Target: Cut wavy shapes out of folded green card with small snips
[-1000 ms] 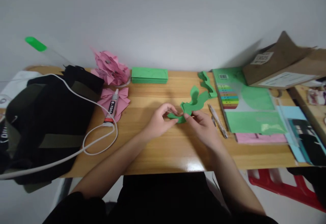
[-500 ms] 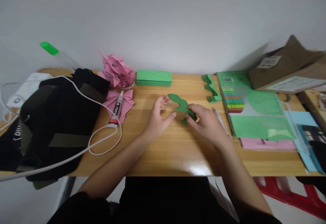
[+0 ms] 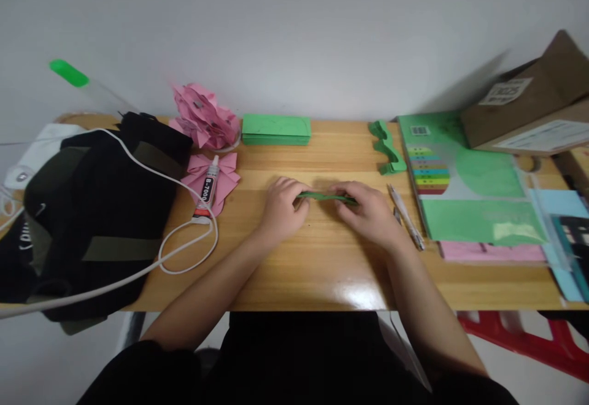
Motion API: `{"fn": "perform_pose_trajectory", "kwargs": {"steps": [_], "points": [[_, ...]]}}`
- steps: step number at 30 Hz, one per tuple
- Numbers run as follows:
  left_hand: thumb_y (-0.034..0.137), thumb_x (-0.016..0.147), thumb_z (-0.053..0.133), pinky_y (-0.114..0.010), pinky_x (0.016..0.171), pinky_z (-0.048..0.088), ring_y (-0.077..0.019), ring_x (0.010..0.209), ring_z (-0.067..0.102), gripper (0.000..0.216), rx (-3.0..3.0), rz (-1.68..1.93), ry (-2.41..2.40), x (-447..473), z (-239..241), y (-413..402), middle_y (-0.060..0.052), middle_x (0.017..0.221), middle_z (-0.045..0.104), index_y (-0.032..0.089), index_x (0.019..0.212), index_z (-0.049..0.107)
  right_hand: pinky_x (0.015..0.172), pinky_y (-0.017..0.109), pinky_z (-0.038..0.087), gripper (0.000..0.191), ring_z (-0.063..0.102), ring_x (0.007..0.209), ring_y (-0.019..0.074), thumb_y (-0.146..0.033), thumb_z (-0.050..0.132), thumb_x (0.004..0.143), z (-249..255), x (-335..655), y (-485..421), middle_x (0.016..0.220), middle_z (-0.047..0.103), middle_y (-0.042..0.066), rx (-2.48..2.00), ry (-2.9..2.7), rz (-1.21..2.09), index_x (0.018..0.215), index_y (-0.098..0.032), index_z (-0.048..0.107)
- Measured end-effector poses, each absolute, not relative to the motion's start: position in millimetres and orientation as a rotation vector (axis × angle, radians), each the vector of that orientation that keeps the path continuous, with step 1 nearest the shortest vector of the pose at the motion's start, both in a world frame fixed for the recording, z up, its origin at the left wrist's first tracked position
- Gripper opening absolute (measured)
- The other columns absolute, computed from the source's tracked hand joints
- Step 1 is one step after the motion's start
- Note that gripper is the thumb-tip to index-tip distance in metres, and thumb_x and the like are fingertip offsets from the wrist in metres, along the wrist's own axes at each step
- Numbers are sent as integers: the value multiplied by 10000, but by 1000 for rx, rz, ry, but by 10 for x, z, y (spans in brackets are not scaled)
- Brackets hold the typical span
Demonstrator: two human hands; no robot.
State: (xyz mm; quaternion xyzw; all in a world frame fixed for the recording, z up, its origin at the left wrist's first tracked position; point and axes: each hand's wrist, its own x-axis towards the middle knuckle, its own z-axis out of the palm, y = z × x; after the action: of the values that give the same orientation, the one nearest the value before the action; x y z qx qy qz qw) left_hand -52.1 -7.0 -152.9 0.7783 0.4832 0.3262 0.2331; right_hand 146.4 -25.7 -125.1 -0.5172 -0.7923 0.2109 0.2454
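A wavy green paper cutout [image 3: 321,196] is stretched between my two hands, seen almost edge-on just above the table. My left hand [image 3: 284,207] pinches its left end between thumb and fingers. The right end is gripped by my right hand [image 3: 364,210]. Another wavy green paper piece [image 3: 389,150] lies folded at the back right. A pen [image 3: 407,218] rests just right of my right hand. Behind my hands sits a stack of green paper strips [image 3: 276,130].
On the left are a pink paper flower [image 3: 205,116], a B-7000 glue tube [image 3: 207,190], a white cable [image 3: 188,270] and a black bag [image 3: 101,208]. On the right stand a green paper pack [image 3: 478,221] and a cardboard box [image 3: 529,110].
My left hand has closed on the left end of the green paper cutout, where before it was open beside it. The cutout has turned from showing its face to nearly edge-on.
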Motion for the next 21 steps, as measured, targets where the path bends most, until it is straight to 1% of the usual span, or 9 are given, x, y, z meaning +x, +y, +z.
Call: {"fn": "perform_pose_trajectory", "kwargs": {"steps": [5,12,14,18,21], "points": [[91,759,585,-392,777,467,-242,839,611,149,2197,869,1299,-525,-1542,-64,-64,830,727,173,829,689,804,388,541,248,708,896,264,-135,553,805,-1289,1454,-277,969,770,96,-1393,-2142,601,1011,-179,683],[142,820,555,-393,777,469,-247,854,605,136,2269,829,1249,-514,-1551,-77,-73,821,722,172,844,686,797,384,543,256,711,890,271,-147,527,824,-1304,1435,-286,966,768,128,-1388,-2137,604,1020,-137,692],[130,811,557,-387,788,474,-239,863,609,154,2270,835,1245,-513,-1552,-90,-70,846,725,172,891,682,788,379,545,264,711,877,267,-145,524,823,-1289,1438,-294,958,767,130,-1381,-2131,601,1026,-129,691],[112,790,569,-408,827,480,-246,908,617,299,2267,859,1261,-514,-1562,-100,-94,970,735,152,1070,663,771,386,548,260,711,844,271,-139,537,809,-1287,1442,-299,926,768,128,-1381,-2124,596,1020,-126,690],[112,794,566,-412,836,481,-249,920,619,290,2283,856,1262,-513,-1565,-96,-100,991,738,153,1062,669,770,399,546,242,710,849,284,-130,543,803,-1299,1437,-293,927,768,136,-1380,-2134,601,996,-126,690]]}}
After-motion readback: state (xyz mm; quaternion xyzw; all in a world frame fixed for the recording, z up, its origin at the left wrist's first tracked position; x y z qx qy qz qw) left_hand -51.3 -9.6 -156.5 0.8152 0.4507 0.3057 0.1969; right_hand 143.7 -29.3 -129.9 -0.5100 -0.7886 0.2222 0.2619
